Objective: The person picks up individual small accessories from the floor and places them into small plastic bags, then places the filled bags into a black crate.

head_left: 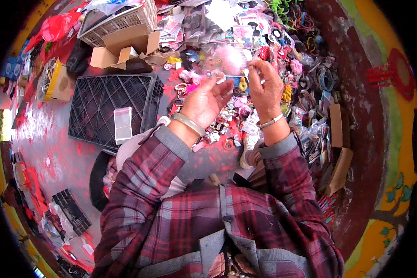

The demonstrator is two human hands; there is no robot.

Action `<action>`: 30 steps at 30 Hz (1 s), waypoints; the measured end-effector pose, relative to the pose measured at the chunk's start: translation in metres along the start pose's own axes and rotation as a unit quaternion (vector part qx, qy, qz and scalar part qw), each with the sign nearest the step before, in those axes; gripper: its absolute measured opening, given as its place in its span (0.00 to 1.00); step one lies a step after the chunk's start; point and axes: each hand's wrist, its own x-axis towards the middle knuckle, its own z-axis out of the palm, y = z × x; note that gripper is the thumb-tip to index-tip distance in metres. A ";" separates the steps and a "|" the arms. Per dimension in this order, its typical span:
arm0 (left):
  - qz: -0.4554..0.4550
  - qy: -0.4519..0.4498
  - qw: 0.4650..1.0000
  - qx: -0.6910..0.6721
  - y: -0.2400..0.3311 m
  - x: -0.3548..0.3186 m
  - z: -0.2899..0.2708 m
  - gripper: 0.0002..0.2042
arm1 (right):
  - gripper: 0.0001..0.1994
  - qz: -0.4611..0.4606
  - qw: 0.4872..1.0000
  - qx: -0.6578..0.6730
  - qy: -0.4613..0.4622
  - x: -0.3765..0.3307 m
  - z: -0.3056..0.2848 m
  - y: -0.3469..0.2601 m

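Hands, two: left hand [206, 104], palm up, half-curled; right hand [266, 88], fingertips pinched narrow; whether either grips anything, I cannot tell; pink fluffy ball [230, 58], one, between and just beyond them, edges blurred; black crate [91, 103], one; white packet [123, 124], one, on it; trinkets [243, 110], heaped, overlapping, uncountable.

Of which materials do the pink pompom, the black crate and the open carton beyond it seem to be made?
Pink pompom: fuzzy edges suggest soft faux or real fur. Black crate: probably moulded plastic, fairly matte, given its regular lattice ribs. Open carton: apparently brown, matte cardboard, judging by its folded flaps.
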 end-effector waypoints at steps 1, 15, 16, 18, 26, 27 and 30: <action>-0.041 0.009 0.998 0.040 -0.003 0.000 -0.006 0.12 | 0.04 -0.022 1.000 -0.013 -0.007 0.002 -0.004 -0.001; 0.175 -0.005 0.940 0.294 0.007 -0.015 0.024 0.20 | 0.06 0.027 0.984 -0.052 -0.166 -0.004 -0.028 0.019; 0.184 -0.027 0.933 0.309 0.005 -0.013 0.023 0.21 | 0.06 0.019 0.986 -0.062 -0.151 -0.004 -0.027 0.019; 0.205 -0.070 0.915 0.340 0.001 -0.012 0.018 0.23 | 0.06 0.017 0.987 -0.066 -0.142 -0.004 -0.025 0.017; 0.154 -0.055 0.877 0.452 0.003 -0.011 0.015 0.09 | 0.05 0.081 0.967 0.020 -0.239 0.002 -0.036 0.015; 0.144 -0.056 0.886 0.437 0.004 -0.011 0.015 0.10 | 0.05 0.099 0.965 0.065 -0.236 0.003 -0.037 0.018; 0.110 -0.065 0.918 0.375 0.006 -0.013 0.018 0.10 | 0.06 0.163 0.942 0.190 -0.222 0.004 -0.039 0.015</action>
